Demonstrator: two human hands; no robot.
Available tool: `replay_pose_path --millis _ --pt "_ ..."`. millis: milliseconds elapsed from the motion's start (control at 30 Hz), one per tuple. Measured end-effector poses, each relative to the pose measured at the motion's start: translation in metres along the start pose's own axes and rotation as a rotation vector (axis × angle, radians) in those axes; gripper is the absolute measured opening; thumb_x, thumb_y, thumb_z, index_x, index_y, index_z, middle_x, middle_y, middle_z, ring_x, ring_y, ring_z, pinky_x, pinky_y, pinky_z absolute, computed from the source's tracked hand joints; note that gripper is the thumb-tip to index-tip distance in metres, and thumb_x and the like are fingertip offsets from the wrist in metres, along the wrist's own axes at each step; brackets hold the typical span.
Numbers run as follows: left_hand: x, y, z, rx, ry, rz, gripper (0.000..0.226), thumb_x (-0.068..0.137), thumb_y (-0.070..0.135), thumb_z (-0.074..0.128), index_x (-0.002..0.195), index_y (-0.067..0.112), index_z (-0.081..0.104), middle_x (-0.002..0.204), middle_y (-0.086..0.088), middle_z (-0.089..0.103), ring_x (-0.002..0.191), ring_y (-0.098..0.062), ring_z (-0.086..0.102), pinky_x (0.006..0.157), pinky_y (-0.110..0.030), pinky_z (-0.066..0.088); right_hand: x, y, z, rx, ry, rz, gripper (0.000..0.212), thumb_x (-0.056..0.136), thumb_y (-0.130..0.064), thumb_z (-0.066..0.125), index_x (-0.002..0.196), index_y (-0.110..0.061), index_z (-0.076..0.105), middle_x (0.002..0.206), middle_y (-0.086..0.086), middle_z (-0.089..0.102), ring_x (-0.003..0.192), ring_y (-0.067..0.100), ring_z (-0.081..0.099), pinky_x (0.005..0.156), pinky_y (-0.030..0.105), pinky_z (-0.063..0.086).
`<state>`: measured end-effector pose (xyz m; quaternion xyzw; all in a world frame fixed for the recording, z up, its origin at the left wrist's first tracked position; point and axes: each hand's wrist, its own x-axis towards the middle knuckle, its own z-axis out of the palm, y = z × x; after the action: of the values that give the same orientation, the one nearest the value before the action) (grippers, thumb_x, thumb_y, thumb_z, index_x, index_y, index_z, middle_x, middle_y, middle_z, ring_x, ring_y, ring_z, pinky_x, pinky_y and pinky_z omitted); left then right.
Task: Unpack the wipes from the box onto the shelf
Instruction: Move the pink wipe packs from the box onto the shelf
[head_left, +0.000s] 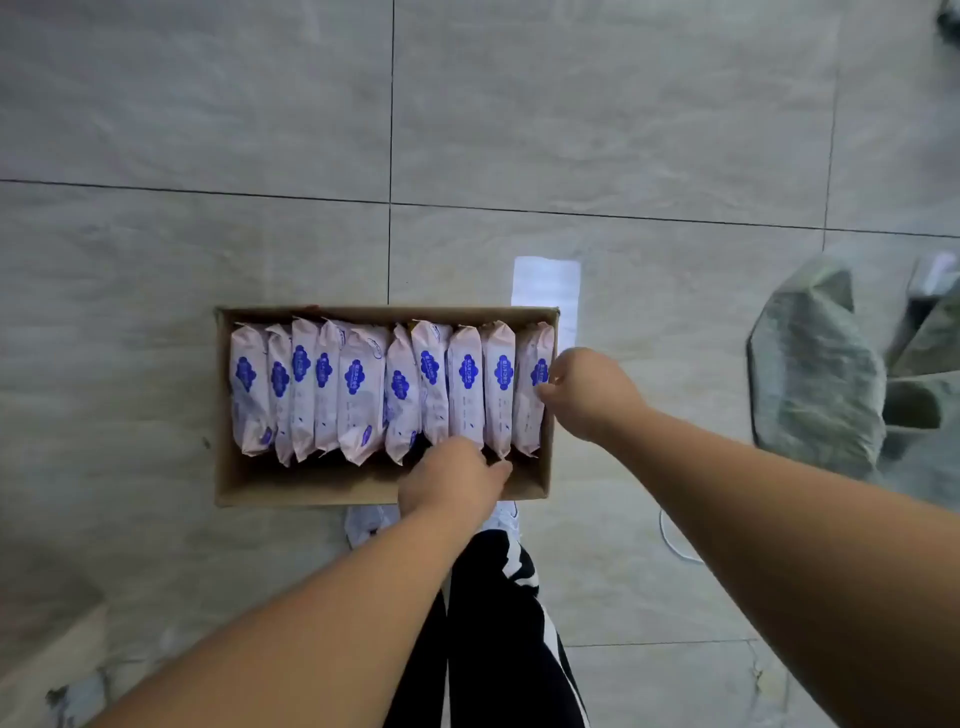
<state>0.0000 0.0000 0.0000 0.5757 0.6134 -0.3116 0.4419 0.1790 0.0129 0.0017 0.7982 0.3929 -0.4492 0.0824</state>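
An open cardboard box (311, 488) lies on the tiled floor in front of my feet. Inside stands a row of several pink wipes packs (358, 387) with blue labels, set on edge side by side. My left hand (452, 480) reaches into the box at the near ends of the packs right of the middle, fingers curled down among them. My right hand (589, 392) is at the box's right wall, fingertips pinching the rightmost pack (530, 395). No shelf is in sight.
Grey marbled floor tiles surround the box. A bulky grey-green wrapped object (815, 364) stands at the right. My black trousers and white shoes (371, 522) sit just behind the box. A white cable (675, 543) curves on the floor under my right arm.
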Motion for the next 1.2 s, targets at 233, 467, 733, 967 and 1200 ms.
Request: replay_pose_path --millis 233,467,733,967,1200 --pt "0.02 0.017 0.025 0.029 0.125 -0.047 0.049 0.082 0.066 0.066 0.099 0.021 0.068 0.1 -0.002 0.068 0.096 -0.031 0.066 0.07 -0.032 0.042 0.043 0.015 -0.013 -0.452 0.072 -0.475 0.046 0.09 -0.018 0.054 0.131 -0.037 0.05 0.126 0.001 0.055 0.119 0.029 0.05 0.086 0.043 0.054" --pt "0.036 0.003 0.033 -0.152 0.234 -0.045 0.032 0.092 0.045 0.064 0.075 0.018 0.064 0.086 -0.007 0.065 0.073 -0.029 0.061 0.053 -0.029 0.037 0.064 -0.003 -0.024 -0.552 0.098 -0.536 0.031 0.086 -0.033 0.068 0.117 -0.039 0.069 0.101 -0.003 0.046 0.109 0.025 0.047 0.08 0.036 0.047" --pt "0.028 -0.033 0.01 -0.428 0.301 0.096 0.033 0.096 0.037 0.058 0.071 0.015 0.057 0.068 -0.002 0.065 0.068 -0.027 0.059 0.059 -0.034 0.047 0.059 -0.016 -0.034 -0.445 0.021 -0.575 0.015 0.085 -0.031 0.072 0.097 -0.025 0.077 0.107 -0.007 0.064 0.106 0.024 0.051 0.088 0.04 0.048" --pt "0.005 -0.046 -0.058 -0.651 0.329 0.175 0.014 0.101 0.028 0.054 0.092 0.017 0.054 0.085 0.0 0.06 0.077 -0.02 0.054 0.065 -0.032 0.038 0.017 -0.034 -0.065 -0.14 -0.137 -0.405 0.014 0.09 -0.023 0.07 0.084 -0.013 0.063 0.072 -0.003 0.059 0.063 0.016 0.051 0.055 0.027 0.039" --pt "-0.054 -0.036 -0.169 -0.959 0.356 0.258 0.018 0.101 0.026 0.057 0.083 0.023 0.057 0.08 0.003 0.064 0.072 -0.014 0.055 0.069 -0.032 0.045 -0.049 -0.071 -0.131 0.291 -0.087 -0.377 0.031 0.091 -0.018 0.072 0.068 -0.013 0.052 0.061 -0.004 0.049 0.046 0.002 0.041 0.047 0.016 0.032"
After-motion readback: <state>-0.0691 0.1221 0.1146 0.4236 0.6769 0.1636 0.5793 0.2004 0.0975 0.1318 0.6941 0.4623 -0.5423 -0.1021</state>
